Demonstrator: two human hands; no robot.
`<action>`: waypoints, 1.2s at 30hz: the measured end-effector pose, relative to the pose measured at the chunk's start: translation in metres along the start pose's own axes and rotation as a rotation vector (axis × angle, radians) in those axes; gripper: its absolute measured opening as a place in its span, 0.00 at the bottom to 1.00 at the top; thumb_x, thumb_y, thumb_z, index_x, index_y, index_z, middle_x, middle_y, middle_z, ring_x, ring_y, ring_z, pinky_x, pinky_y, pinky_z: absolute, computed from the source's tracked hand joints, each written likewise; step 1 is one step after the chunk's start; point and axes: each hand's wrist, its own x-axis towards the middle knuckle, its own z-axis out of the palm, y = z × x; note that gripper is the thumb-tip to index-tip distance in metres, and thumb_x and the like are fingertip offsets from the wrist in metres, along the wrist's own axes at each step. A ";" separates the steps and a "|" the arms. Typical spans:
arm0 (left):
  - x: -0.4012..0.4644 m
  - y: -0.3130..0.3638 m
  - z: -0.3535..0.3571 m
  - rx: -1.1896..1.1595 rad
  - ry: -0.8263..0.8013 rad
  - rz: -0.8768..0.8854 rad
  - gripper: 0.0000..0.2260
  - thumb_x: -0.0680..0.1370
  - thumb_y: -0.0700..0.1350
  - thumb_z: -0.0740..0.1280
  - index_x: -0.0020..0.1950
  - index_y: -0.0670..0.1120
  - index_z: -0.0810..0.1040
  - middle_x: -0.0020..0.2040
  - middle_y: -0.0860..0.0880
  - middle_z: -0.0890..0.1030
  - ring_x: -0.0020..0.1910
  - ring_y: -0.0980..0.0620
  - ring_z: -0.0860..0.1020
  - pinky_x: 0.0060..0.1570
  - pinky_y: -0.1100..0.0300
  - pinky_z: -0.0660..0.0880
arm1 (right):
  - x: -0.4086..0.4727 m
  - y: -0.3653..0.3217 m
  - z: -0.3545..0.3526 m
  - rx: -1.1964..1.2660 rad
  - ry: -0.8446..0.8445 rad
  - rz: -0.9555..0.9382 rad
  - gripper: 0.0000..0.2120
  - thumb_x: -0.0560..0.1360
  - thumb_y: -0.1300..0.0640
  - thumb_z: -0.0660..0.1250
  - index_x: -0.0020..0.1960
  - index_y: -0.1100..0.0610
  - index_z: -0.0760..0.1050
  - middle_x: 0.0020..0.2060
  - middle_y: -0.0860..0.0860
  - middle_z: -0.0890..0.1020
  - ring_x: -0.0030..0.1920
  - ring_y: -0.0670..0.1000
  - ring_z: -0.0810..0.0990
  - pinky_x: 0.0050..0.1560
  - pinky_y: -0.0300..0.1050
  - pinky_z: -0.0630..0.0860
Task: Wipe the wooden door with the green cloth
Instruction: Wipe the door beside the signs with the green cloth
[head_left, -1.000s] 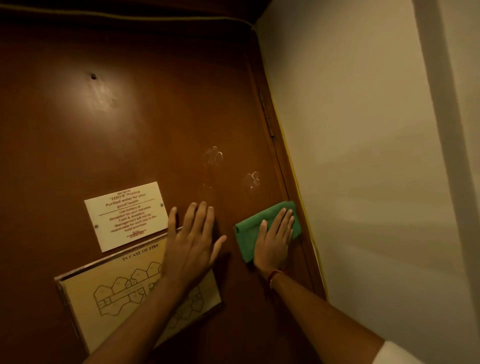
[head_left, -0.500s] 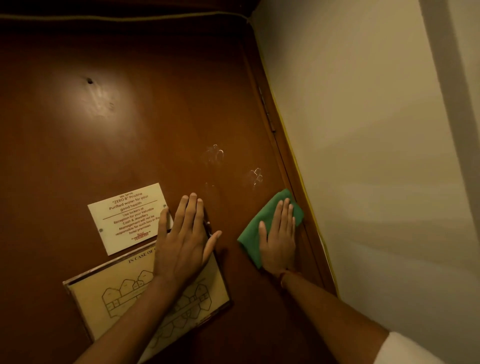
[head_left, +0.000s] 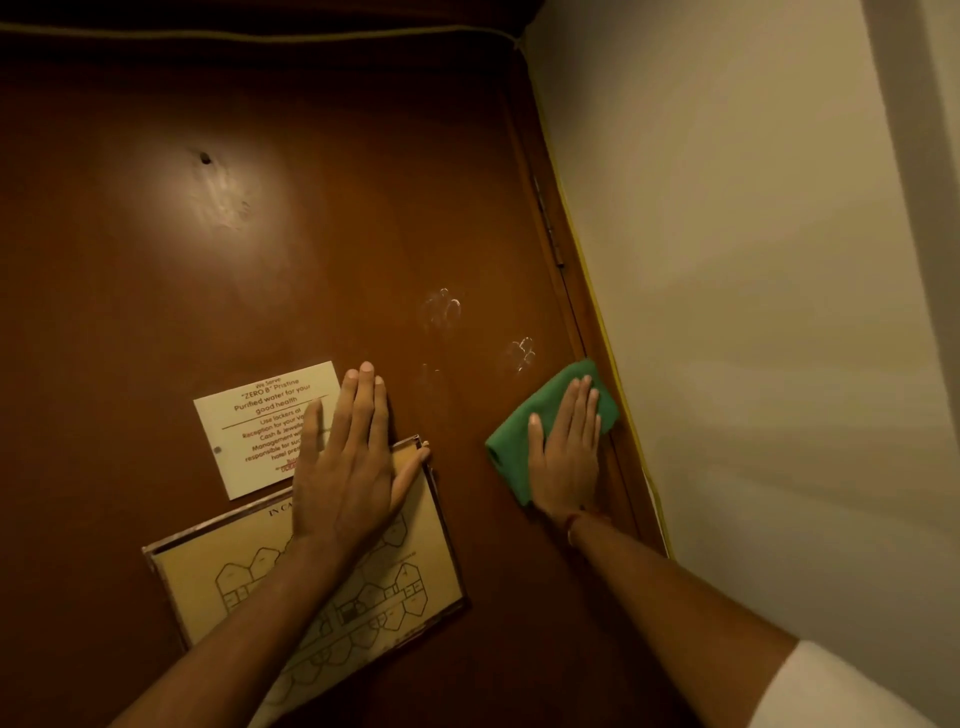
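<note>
- right hand (head_left: 566, 457) is laid flat with fingers straight and close together, palm pressing the green cloth (head_left: 511, 447) against the wooden door (head_left: 311, 234), not really gripping it, just pinning it
- the cloth is folded up, sticking out to the left of and above that hand, and sits right at the door's right edge, just beside the door frame (head_left: 613, 415)
- there's a reddish band (head_left: 574, 522) on the right wrist and a white sleeve (head_left: 831, 691) way down in the near right corner
- left hand (head_left: 348, 467) is spread open and flat too, holding nothing, fingers pointing up
- it covers the right end of the small white notice (head_left: 260, 421) with red lettering, and its palm and thumb lie over the top right corner of the framed fire plan (head_left: 249, 577) below it
- the two hands are apart, with bare door between them
- above the cloth and a bit left you can see two smudgy pale prints (head_left: 519, 353) on the varnish, one nearer the cloth, one further up and left
- higher up on the left there's a small dark hole (head_left: 205, 157) with a shiny scuffed patch just under it
- a metal hinge (head_left: 548, 223) runs along the crack between door and frame
- right of the frame it's just plain cream wall (head_left: 753, 260)
</note>
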 end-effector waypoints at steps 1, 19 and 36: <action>0.001 -0.001 0.001 0.009 -0.002 -0.011 0.43 0.79 0.70 0.48 0.82 0.39 0.52 0.84 0.40 0.52 0.84 0.43 0.52 0.81 0.39 0.52 | 0.015 -0.009 -0.004 0.010 0.001 -0.012 0.38 0.82 0.37 0.42 0.83 0.60 0.43 0.84 0.55 0.47 0.84 0.54 0.44 0.83 0.59 0.52; -0.007 -0.018 0.003 0.016 -0.017 0.060 0.42 0.80 0.70 0.43 0.82 0.38 0.54 0.84 0.40 0.54 0.83 0.43 0.53 0.81 0.37 0.51 | 0.039 -0.049 -0.005 0.056 0.052 -0.049 0.35 0.83 0.40 0.45 0.83 0.59 0.44 0.84 0.56 0.49 0.84 0.55 0.47 0.84 0.60 0.51; -0.006 -0.032 0.001 -0.008 0.007 0.021 0.42 0.80 0.70 0.45 0.82 0.39 0.52 0.84 0.42 0.52 0.84 0.45 0.50 0.81 0.38 0.51 | 0.032 -0.055 -0.003 -0.063 0.023 -0.346 0.35 0.83 0.39 0.43 0.83 0.58 0.42 0.84 0.56 0.47 0.84 0.55 0.44 0.84 0.57 0.47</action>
